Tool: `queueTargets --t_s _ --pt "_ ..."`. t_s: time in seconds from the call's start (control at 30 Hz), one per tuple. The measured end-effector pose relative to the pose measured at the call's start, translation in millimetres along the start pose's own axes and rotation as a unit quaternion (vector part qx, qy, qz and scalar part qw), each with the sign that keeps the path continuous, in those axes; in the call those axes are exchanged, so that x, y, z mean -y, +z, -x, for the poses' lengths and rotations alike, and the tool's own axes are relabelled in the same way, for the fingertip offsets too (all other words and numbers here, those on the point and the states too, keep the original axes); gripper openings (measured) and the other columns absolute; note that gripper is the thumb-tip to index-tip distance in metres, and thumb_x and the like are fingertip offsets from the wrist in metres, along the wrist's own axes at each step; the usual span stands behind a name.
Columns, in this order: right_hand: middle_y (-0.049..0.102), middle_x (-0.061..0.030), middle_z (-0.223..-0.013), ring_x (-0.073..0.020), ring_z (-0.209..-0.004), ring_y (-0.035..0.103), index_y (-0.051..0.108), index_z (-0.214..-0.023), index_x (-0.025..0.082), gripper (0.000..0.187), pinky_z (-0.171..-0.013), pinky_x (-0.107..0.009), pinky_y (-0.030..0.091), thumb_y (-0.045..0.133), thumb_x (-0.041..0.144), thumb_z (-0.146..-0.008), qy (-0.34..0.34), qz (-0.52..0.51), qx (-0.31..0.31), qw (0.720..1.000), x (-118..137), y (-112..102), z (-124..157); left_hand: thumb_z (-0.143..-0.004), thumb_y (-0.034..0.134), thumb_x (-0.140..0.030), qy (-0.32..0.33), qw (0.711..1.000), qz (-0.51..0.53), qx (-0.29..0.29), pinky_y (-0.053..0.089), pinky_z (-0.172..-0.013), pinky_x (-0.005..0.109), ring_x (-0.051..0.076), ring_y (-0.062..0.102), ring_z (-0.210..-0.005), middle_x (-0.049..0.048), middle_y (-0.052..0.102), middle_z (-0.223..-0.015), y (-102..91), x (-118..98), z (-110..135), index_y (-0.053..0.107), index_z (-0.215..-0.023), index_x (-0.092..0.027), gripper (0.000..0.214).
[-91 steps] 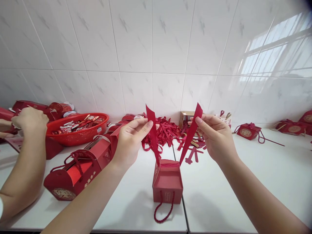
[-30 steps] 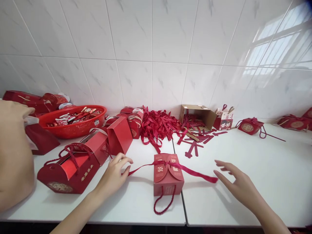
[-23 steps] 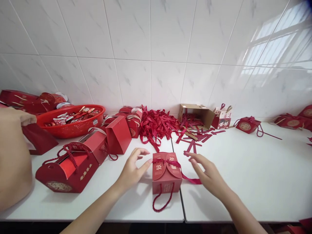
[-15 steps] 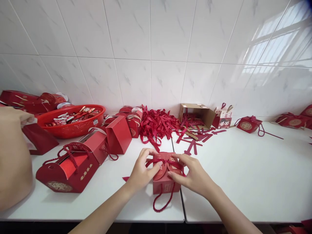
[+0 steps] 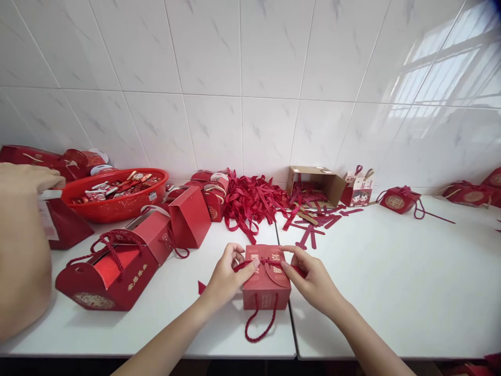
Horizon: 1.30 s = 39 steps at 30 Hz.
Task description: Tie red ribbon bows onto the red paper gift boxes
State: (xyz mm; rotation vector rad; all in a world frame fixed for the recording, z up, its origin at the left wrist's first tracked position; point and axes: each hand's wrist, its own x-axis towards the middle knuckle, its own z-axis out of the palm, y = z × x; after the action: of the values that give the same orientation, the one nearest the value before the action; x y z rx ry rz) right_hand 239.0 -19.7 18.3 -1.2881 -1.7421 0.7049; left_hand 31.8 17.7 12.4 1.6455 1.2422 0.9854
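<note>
A red gift box (image 5: 266, 298) with gold lettering stands in front of me, its top flaps folded down and a twisted cord handle (image 5: 261, 339) hanging at its near side. Across its top runs a dark red ribbon (image 5: 270, 262), crossed in the middle. My left hand (image 5: 230, 274) pinches the ribbon between thumb and fingers at the left edge of the lid. On the other side, my right hand (image 5: 309, 271) grips the ribbon's right part, thumb on the lid. A loose ribbon end (image 5: 201, 288) pokes out left of my left hand.
A heap of red ribbons (image 5: 254, 201) lies by the wall, beside a cardboard box (image 5: 334, 187) spilling red strips. Left are an orange basket (image 5: 117, 208) of wrapped sweets and a large red box (image 5: 113, 282). Another person's arm (image 5: 23, 250) reaches in at far left. A tied box (image 5: 399, 201) stands right.
The box's top flaps lie flatter now, with the ribbon drawn tighter across them. My hands have shifted slightly outward. The other person's hand at far left has moved a little right.
</note>
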Motion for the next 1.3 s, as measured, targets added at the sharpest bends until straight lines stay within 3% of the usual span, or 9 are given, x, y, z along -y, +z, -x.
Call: queueTargets --t_s 0.2,0.3,0.4,0.5,0.6,0.73,0.97,1.1,1.3 --pt "0.037 0.0060 -0.065 -0.0113 -0.057 0.034 0.034 -0.076 0.023 0.025 -0.053 -0.024 0.032 0.053 0.035 -0.088 -0.023 -0.014 -0.012 1.000 -7.7 -16.8 -0.1 -0.080 0.058 -0.046 0.043 0.996 -0.073 -0.003 0.035 -0.062 0.024 0.012 0.040 -0.060 -0.0087 0.036 -0.062 -17.3 -7.1 -3.7 0.039 -0.086 -0.024 0.029" --pt "0.042 0.0016 -0.067 -0.0126 -0.060 0.039 0.034 -0.063 0.021 0.031 -0.054 -0.026 0.033 0.047 0.030 -0.090 -0.054 0.061 0.031 0.996 -1.1 -29.5 3.3 -0.085 0.044 -0.048 -0.005 0.996 -0.072 0.045 0.031 -0.056 0.023 0.012 0.038 -0.057 -0.0074 0.036 -0.060 -32.3 -8.2 -11.9 0.044 -0.084 -0.023 0.026" --pt "0.051 -0.0038 -0.079 -0.0156 -0.069 0.051 0.047 -0.060 0.020 0.029 -0.060 -0.029 0.041 0.046 0.024 -0.089 -0.067 0.135 0.042 0.988 3.4 -35.8 7.0 -0.077 0.052 -0.045 -0.063 0.986 -0.084 0.130 0.026 -0.050 0.022 0.011 0.037 -0.052 -0.0057 0.042 -0.057 -49.3 -11.2 -22.0 0.054 -0.076 -0.020 0.025" --pt "0.054 -0.0065 -0.083 -0.0176 -0.069 0.056 0.059 -0.062 0.019 0.025 -0.065 -0.033 0.045 0.049 0.021 -0.086 -0.072 0.211 -0.027 0.974 1.0 -29.5 6.2 -0.065 0.066 -0.036 -0.102 0.957 -0.069 0.262 0.023 -0.046 0.021 0.009 0.037 -0.047 -0.0030 0.051 -0.054 -60.5 -20.5 -27.8 0.065 -0.068 -0.016 0.021" --pt "0.053 -0.0062 -0.074 -0.0169 -0.060 0.054 0.062 -0.060 0.019 0.028 -0.057 -0.032 0.044 0.051 0.023 -0.085 -0.099 0.228 -0.167 0.954 -1.0 -17.1 0.8 -0.064 0.069 -0.040 -0.112 0.931 -0.037 0.345 0.021 -0.045 0.021 0.009 0.036 -0.047 -0.0018 0.051 -0.052 -60.8 -33.9 -26.2 0.072 -0.070 -0.016 0.025" --pt "0.054 -0.0049 -0.068 -0.0154 -0.058 0.052 0.062 -0.056 0.020 0.027 -0.050 -0.028 0.042 0.055 0.023 -0.082 -0.122 0.107 -0.225 0.961 11.1 -7.0 -4.7 -0.076 0.061 -0.049 -0.074 0.956 0.054 0.278 0.017 -0.043 0.021 0.006 0.023 -0.044 -0.0035 0.044 -0.052 -45.1 -49.8 -14.5 0.074 -0.075 -0.016 0.035" --pt "0.060 -0.0039 -0.075 -0.0150 -0.064 0.056 0.073 -0.064 0.022 0.015 -0.055 -0.026 0.046 0.066 0.028 -0.076 -0.029 -0.081 -0.042 0.995 35.3 8.6 -7.2 -0.085 0.050 -0.023 0.136 0.985 -0.063 0.084 0.044 -0.061 0.025 0.015 0.052 -0.069 0.0029 0.055 -0.078 -5.0 -50.9 11.5 0.073 -0.081 -0.021 0.023" --pt "0.059 -0.0029 -0.073 -0.0148 -0.065 0.056 0.071 -0.061 0.020 0.012 -0.059 -0.026 0.047 0.067 0.024 -0.072 0.009 -0.081 -0.027 0.996 39.8 15.3 -9.5 -0.080 0.045 -0.009 0.209 0.964 -0.160 0.046 0.049 -0.068 0.027 0.017 0.057 -0.077 0.0058 0.056 -0.090 6.3 -39.5 16.5 0.071 -0.092 -0.022 0.032" --pt "0.054 0.0009 -0.070 -0.0123 -0.064 0.051 0.058 -0.055 0.018 0.014 -0.059 -0.023 0.043 0.057 0.008 -0.064 0.033 -0.063 0.025 0.997 43.7 6.4 -14.9 -0.089 0.040 -0.012 0.272 0.948 -0.160 0.050 0.052 -0.074 0.029 0.017 0.059 -0.085 0.0080 0.054 -0.097 1.3 -35.3 16.9 0.069 -0.103 -0.025 0.035"
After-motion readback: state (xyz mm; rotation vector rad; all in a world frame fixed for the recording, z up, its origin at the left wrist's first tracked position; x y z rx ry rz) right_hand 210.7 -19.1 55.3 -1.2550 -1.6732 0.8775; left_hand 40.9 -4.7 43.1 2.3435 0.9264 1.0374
